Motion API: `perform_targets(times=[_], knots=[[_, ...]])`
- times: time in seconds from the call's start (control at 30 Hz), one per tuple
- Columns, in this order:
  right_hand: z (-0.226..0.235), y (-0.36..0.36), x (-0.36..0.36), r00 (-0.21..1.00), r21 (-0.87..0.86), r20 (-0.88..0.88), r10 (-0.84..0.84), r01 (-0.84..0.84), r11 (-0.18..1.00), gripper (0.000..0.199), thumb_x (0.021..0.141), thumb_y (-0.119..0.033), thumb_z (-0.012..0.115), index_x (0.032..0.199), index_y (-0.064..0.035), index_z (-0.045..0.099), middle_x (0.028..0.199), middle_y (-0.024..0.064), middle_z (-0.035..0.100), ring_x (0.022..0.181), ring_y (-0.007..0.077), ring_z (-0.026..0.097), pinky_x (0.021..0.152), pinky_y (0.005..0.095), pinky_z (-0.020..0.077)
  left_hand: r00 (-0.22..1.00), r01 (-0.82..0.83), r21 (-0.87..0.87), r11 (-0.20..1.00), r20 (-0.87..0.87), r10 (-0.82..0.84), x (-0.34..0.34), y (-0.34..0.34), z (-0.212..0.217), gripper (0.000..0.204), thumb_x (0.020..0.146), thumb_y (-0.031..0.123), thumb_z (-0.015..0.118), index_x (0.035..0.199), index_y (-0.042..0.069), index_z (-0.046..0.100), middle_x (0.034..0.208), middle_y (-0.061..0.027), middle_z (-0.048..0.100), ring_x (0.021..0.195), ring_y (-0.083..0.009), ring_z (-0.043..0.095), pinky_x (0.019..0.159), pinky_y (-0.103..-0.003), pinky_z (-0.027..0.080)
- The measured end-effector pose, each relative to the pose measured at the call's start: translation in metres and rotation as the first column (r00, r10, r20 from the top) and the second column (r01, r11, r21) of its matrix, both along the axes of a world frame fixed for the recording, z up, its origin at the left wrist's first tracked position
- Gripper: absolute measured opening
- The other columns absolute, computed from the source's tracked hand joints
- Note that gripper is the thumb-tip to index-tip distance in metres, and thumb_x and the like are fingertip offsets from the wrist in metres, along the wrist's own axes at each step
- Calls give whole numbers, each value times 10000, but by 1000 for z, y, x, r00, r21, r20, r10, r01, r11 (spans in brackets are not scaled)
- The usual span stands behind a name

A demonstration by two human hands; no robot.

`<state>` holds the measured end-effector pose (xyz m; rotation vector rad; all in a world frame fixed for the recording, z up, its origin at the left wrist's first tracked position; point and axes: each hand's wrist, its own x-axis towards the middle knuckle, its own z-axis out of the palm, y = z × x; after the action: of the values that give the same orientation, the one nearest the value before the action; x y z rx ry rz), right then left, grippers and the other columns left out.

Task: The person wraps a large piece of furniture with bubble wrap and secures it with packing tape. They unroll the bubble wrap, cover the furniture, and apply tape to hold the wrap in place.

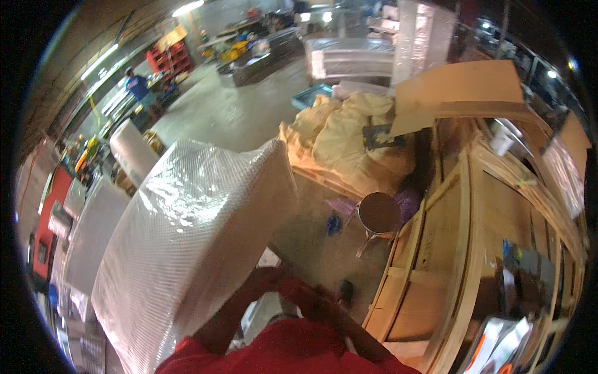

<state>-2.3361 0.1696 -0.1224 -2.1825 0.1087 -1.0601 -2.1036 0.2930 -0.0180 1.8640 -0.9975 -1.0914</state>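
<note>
Flanking workshop floor (305, 243): plastic-wrapped bundle (187, 230)

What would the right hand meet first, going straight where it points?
Probably the left hand, just ahead of the right hand, with the plastic-wrapped block beyond; depth is unclear.

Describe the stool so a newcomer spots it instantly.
Start at the big wooden crate filling the right side and the bubble-wrapped block on the left. On the floor between them, beside the crate, stands the stool. Its round, flat brown top on pale legs sets it apart from the crumpled purple sheeting and small blue scrap nearby.
</note>
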Motion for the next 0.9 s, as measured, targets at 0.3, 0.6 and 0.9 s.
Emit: perform_targets(times=[0.3,0.6,0.9], knots=[[28,-146,57,977,-28,156,145,-143,989,626,685,-239,828,1278,-147,650,926,110,689,709,324,656,612,416,545,794,-175,49,983,598,112,4,-141,115,308,927,242,651,1127,16,714,1035,-134,730,882,-282,711,801,-414,564],[-10,-189,165,991,37,83,108,-112,993,679,694,-266,813,1335,-160,618,1079,174,693,800,399,653,664,489,554,300,-405,-231,885,880,368,105,-206,210,146,929,147,633,1001,57,722,983,-169,698,931,-337,676,807,-417,536],[-48,-186,219,981,81,-22,192,-190,978,743,700,-252,794,1403,-227,554,1244,180,637,986,401,672,804,481,597,401,-515,-292,806,749,528,127,-201,188,268,893,42,674,1159,72,691,1161,-206,646,946,-313,664,844,-385,531]])
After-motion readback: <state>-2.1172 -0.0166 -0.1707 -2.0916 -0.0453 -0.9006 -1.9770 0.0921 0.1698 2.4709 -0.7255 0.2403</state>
